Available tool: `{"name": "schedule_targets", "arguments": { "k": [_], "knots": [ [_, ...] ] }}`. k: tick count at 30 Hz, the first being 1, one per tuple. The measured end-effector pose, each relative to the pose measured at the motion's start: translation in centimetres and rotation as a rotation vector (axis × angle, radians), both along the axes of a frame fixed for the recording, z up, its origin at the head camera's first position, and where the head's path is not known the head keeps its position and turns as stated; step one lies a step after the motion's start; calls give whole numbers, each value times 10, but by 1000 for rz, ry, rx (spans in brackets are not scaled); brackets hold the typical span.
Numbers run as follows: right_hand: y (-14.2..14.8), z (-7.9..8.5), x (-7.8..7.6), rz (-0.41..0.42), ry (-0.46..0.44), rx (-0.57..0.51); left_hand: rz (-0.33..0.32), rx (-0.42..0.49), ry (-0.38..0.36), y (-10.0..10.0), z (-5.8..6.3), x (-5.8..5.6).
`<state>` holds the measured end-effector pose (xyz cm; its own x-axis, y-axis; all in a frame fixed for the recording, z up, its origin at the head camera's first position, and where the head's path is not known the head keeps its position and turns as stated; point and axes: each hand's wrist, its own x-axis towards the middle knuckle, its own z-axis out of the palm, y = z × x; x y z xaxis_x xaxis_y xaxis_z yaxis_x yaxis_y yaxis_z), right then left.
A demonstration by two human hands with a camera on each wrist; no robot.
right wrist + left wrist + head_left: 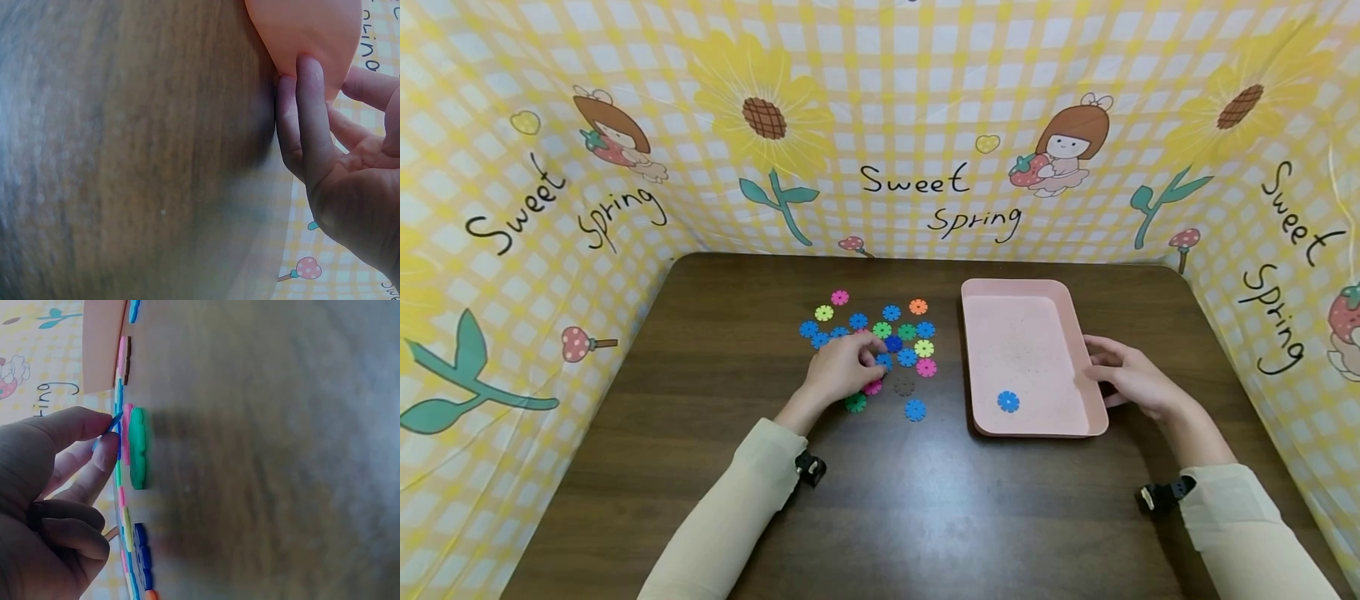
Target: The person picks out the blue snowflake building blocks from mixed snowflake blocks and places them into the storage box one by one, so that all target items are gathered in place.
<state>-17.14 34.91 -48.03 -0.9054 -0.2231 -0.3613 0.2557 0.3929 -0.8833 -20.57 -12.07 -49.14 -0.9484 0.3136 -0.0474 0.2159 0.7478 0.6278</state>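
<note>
My left hand (842,367) pinches a thin blue notched disc (111,428) between thumb and fingertips, tilted above the others in the left wrist view. Around it lie several flower-shaped plastic discs in blue, pink, green, yellow and orange, among them a green disc (856,403) below the hand and a pink disc (927,367) to its right. The hand hides part of the group. On the right, my right hand (1131,379) touches the right side of a pink tray (1018,333), its extended fingers (310,94) against the outer wall. One blue disc (1008,402) lies inside the tray.
Everything sits on a dark brown wooden table (910,500). A separate blue disc (915,410) lies nearest the front of the group. Yellow checked cloth (880,100) with printed flowers stands along the back and both sides. Each wrist wears a small black device.
</note>
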Motion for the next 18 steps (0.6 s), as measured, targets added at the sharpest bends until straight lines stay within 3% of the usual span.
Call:
{"name": "schedule_targets", "arguments": {
  "k": [10,18],
  "knots": [
    [0,1,0,6,2,3,-19,145,-39,3,2,0],
    [-1,2,0,8,3,7,-62,266,28,12,5,1]
  ]
}}
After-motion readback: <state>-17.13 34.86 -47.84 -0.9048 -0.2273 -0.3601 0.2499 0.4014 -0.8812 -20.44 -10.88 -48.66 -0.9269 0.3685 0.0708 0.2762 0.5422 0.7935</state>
